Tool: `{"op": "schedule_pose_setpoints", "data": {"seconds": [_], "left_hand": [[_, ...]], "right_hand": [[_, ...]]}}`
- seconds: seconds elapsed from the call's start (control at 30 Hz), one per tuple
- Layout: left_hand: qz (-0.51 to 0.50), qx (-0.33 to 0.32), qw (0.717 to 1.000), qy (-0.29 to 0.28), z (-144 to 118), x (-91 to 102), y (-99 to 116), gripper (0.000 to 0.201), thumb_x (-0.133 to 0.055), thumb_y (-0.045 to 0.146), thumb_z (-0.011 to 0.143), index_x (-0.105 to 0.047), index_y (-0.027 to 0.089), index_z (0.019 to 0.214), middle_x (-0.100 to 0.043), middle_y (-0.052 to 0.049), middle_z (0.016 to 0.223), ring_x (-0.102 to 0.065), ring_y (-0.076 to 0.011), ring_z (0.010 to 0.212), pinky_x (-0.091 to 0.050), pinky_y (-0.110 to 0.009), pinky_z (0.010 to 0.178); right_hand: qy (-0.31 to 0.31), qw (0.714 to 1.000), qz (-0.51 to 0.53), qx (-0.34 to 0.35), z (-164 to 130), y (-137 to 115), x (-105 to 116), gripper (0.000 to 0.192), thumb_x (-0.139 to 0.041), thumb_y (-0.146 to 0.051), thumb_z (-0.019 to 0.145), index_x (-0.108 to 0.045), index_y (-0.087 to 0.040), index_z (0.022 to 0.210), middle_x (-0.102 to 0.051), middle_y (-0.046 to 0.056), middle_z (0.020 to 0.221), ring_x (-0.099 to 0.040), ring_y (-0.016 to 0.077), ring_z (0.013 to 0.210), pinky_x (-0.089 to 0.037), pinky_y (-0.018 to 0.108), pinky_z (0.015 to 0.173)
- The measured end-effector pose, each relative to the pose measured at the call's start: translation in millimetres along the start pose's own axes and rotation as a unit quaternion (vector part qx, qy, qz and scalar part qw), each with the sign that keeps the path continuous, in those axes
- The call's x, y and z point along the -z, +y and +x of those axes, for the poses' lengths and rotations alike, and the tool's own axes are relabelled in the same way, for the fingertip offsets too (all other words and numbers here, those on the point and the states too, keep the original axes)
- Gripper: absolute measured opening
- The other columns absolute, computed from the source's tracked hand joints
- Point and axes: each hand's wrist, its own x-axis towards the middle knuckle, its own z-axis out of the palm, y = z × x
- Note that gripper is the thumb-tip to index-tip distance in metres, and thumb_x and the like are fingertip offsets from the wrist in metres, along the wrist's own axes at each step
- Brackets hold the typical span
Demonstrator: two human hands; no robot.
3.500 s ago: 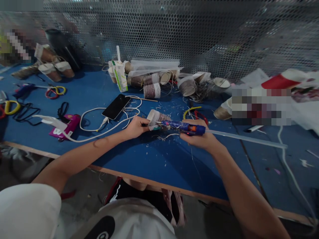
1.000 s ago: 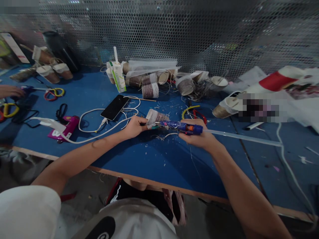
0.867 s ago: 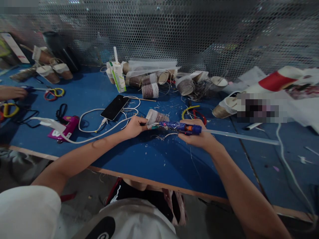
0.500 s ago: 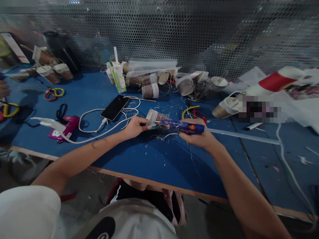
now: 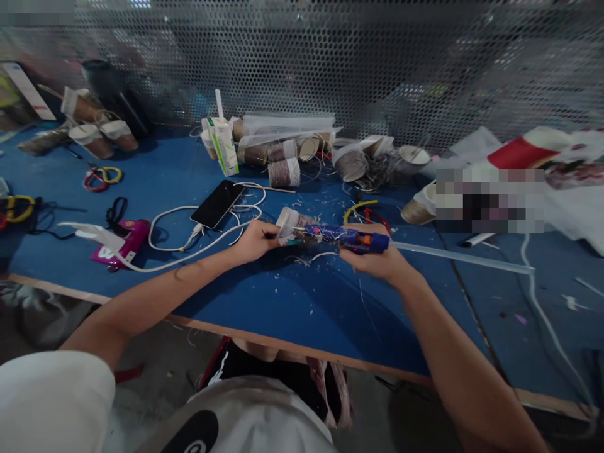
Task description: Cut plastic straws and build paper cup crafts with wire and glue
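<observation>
My right hand [image 5: 377, 259] grips a blue glue gun [image 5: 352, 238] lying sideways, a long clear glue stick [image 5: 462, 258] trailing out of its back to the right. Its nozzle points left at a small paper cup wrapped in twine [image 5: 293, 224]. My left hand [image 5: 255, 240] pinches that cup at its near side, just above the blue table [image 5: 292, 302]. Glue strands and scraps lie under both hands.
A black phone [image 5: 218, 202] with white cables lies left of my hands, a pink gadget [image 5: 127, 242] further left. Several wrapped cups [image 5: 283, 171], a drink carton [image 5: 223, 146] and scissors [image 5: 101, 176] stand behind. A perforated metal screen [image 5: 330, 63] closes the back.
The other person's hand at the far left edge has gone from view. My hands, the glue gun and the cup stay almost in place, the gun shifting slightly right.
</observation>
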Motion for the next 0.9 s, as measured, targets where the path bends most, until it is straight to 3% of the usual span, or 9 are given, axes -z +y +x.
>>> {"op": "schedule_pose_setpoints", "data": {"seconds": [0.13,0.33,0.5,0.57,0.67,0.77,0.9], "left_hand": [[-0.007,0.000,1.000,0.021,1,-1.3,1,0.042,-0.071,0.051,0.065,-0.061,0.012,0.053,-0.051,0.001,0.051,-0.045,-0.0090,0.053,-0.036,-0.022,0.051],[-0.025,0.031,0.999,0.005,1,-1.2,2,0.039,-0.073,0.048,0.061,-0.062,0.011,0.053,-0.043,0.004,0.046,-0.035,-0.0059,0.047,-0.028,-0.021,0.046],[-0.032,0.053,0.998,-0.005,0,0.1,3,0.039,-0.074,0.047,0.061,-0.060,0.012,0.049,-0.043,0.004,0.044,-0.034,-0.0053,0.046,-0.027,-0.022,0.045],[-0.026,0.049,0.998,-0.003,0,0.9,4,0.039,-0.075,0.047,0.061,-0.060,0.013,0.049,-0.042,0.004,0.044,-0.033,-0.0049,0.045,-0.026,-0.022,0.045],[-0.010,0.043,0.999,-0.003,0,2.4,6,0.041,-0.074,0.047,0.064,-0.058,0.013,0.047,-0.038,0.005,0.042,-0.030,-0.0040,0.043,-0.023,-0.022,0.044],[0.000,0.034,0.999,-0.006,0,3.3,7,0.044,-0.072,0.047,0.067,-0.056,0.013,0.045,-0.034,0.005,0.042,-0.027,-0.0037,0.043,-0.020,-0.024,0.044],[0.003,0.039,0.999,-0.004,1,3.3,7,0.045,-0.072,0.048,0.066,-0.054,0.013,0.045,-0.033,0.005,0.042,-0.026,-0.0039,0.044,-0.017,-0.024,0.045]], "right_hand": [[0.010,1.000,-0.019,0.012,3,0,-5,0.020,-0.050,-0.015,0.066,-0.036,-0.021,0.054,-0.043,-0.003,0.053,-0.042,0.0112,0.052,-0.033,0.026,0.049],[0.057,0.998,0.022,0.021,5,-1,-12,0.024,-0.055,-0.025,0.073,-0.037,-0.022,0.056,-0.044,-0.003,0.055,-0.041,0.0115,0.052,-0.035,0.027,0.052],[0.139,0.986,-0.087,0.017,2,16,4,0.024,-0.056,-0.024,0.071,-0.035,-0.023,0.059,-0.044,0.000,0.059,-0.042,0.0142,0.056,-0.034,0.030,0.056],[0.129,0.982,-0.140,0.009,3,23,11,0.023,-0.056,-0.023,0.069,-0.035,-0.023,0.062,-0.045,0.002,0.064,-0.043,0.0160,0.060,-0.032,0.031,0.058],[0.090,0.971,-0.209,-0.068,4,27,16,0.025,-0.058,-0.021,0.069,-0.034,-0.022,0.064,-0.047,0.004,0.072,-0.044,0.0170,0.062,-0.027,0.031,0.056],[0.061,0.947,-0.292,-0.121,4,26,17,0.023,-0.060,-0.024,0.071,-0.037,-0.021,0.071,-0.051,0.008,0.082,-0.045,0.0168,0.061,-0.022,0.030,0.052],[0.069,0.914,-0.374,-0.142,1,31,19,0.025,-0.064,-0.027,0.071,-0.041,-0.019,0.078,-0.051,0.011,0.091,-0.048,0.0163,0.063,-0.023,0.030,0.052]]}}
